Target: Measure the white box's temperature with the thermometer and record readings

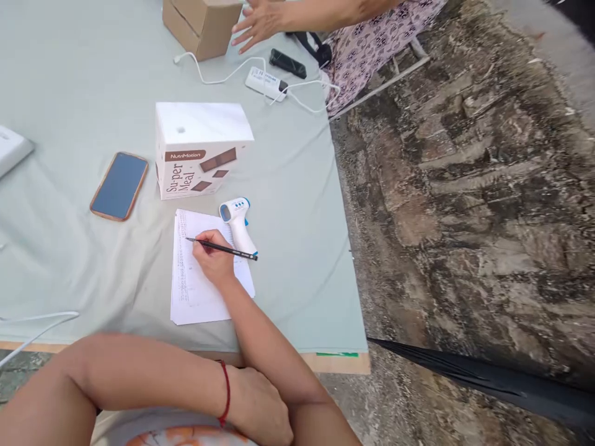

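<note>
My right hand (pixel 214 257) is closed round a black pencil (pixel 227 249), its point near the upper left of a stack of paper sheets (pixel 209 306). Small writing runs down the left part of the top sheet. A white and blue infrared thermometer (pixel 239 226) lies just beyond the hand, partly over the sheets. My left hand (pixel 260 402), with a red string bracelet (pixel 225 393) at the wrist, is tucked against my right forearm near the elbow. Its fingers are bent under and hidden.
On the cloth-covered table (pixel 297 248) stand a white Super Meal box (pixel 204 124) and a cardboard box (pixel 202 28). A phone (pixel 119 186), a white power bank (pixel 264 83) with cable and a black device (pixel 288 63) lie around. Another person's hand (pixel 258 25) reaches in.
</note>
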Tool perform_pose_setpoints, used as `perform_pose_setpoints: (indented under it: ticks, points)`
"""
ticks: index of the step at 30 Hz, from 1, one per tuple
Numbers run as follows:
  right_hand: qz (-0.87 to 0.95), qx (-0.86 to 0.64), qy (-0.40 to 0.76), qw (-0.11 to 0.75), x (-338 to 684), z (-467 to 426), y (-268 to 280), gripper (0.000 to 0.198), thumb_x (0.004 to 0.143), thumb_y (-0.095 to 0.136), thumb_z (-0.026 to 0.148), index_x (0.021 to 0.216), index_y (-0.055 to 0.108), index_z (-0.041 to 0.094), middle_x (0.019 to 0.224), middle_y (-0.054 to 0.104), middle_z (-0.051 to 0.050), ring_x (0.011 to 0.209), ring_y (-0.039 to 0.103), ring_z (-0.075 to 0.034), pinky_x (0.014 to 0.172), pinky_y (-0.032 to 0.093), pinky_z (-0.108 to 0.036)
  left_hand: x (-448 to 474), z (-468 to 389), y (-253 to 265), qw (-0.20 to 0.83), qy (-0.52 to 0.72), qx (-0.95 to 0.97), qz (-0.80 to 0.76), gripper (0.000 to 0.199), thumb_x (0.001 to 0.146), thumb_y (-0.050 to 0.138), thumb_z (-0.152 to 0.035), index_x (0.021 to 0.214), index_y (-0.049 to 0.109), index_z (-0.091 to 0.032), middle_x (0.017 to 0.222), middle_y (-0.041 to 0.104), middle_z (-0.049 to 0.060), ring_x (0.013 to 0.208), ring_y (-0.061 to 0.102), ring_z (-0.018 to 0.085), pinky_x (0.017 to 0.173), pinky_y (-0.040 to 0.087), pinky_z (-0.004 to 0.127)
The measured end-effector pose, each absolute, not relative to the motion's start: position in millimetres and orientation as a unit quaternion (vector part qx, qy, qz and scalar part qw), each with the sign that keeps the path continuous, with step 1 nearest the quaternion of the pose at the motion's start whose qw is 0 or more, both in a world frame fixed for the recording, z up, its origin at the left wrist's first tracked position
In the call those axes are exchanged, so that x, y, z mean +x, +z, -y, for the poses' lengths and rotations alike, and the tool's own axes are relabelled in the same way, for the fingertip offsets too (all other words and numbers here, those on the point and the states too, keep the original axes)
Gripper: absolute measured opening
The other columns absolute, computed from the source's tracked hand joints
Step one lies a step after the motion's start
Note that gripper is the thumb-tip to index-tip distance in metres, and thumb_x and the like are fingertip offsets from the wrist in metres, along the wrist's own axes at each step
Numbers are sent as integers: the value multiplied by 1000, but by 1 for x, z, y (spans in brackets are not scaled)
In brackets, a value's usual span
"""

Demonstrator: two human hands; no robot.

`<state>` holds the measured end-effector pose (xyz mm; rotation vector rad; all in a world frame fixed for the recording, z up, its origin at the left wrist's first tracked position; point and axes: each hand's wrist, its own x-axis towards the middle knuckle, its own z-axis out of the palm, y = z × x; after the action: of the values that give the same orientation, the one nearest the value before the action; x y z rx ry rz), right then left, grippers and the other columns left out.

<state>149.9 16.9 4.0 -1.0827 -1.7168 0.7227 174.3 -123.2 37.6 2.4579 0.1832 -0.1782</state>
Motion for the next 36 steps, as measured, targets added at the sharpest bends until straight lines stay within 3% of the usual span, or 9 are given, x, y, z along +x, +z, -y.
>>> perform_pose_setpoints:
  ticks: [5, 9, 14, 21, 29, 36]
  points:
    - [709, -446, 246, 488, 153, -11, 7, 17, 78, 54, 36, 75, 57, 20, 65, 57, 0, 56, 50, -14, 54, 46, -26, 170, 120, 24, 309, -40, 950, 37, 23, 90, 64, -14, 67, 63, -14, 79, 71, 4, 77, 67, 16, 54, 44, 27]
    - [725, -416, 239, 494, 155, -6, 13, 15, 87, 53, 33, 85, 62, 20, 74, 63, -2, 64, 59, -15, 58, 50, -27, 170, 113, 12, 395, -82, 915, 15, 42, 90, 65, -16, 54, 43, -18, 61, 62, 1, 70, 62, 14, 57, 43, 25]
    - [720, -447, 261, 463, 155, -11, 10, 11, 81, 55, 28, 83, 61, 20, 69, 61, 0, 55, 54, -13, 52, 47, -24, 178, 112, -8, 398, -6, 915, 63, 43, 81, 72, -8, 54, 40, -17, 55, 55, -2, 64, 56, 13, 55, 39, 24]
    - [754, -406, 249, 453, 154, -15, 8, 10, 83, 53, 22, 77, 61, 20, 66, 61, 1, 54, 53, -12, 52, 44, -24, 181, 108, -15, 397, 50, 912, 88, 48, 82, 71, -12, 56, 32, -18, 55, 53, -2, 62, 55, 13, 53, 38, 25]
    - [759, -426, 265, 416, 153, -13, 10, 15, 84, 50, 26, 76, 61, 20, 68, 60, 0, 57, 53, -13, 57, 46, -27, 185, 123, -36, 333, 116, 933, 65, 30, 87, 72, -22, 65, 51, -19, 62, 62, -3, 64, 59, 12, 54, 40, 25]
    - [774, -416, 239, 413, 152, -14, 7, 14, 83, 48, 22, 76, 60, 20, 68, 60, 1, 57, 53, -13, 58, 44, -26, 180, 118, -17, 296, 62, 950, 78, 16, 92, 68, -26, 77, 63, -20, 76, 69, -2, 77, 65, 12, 57, 41, 26]
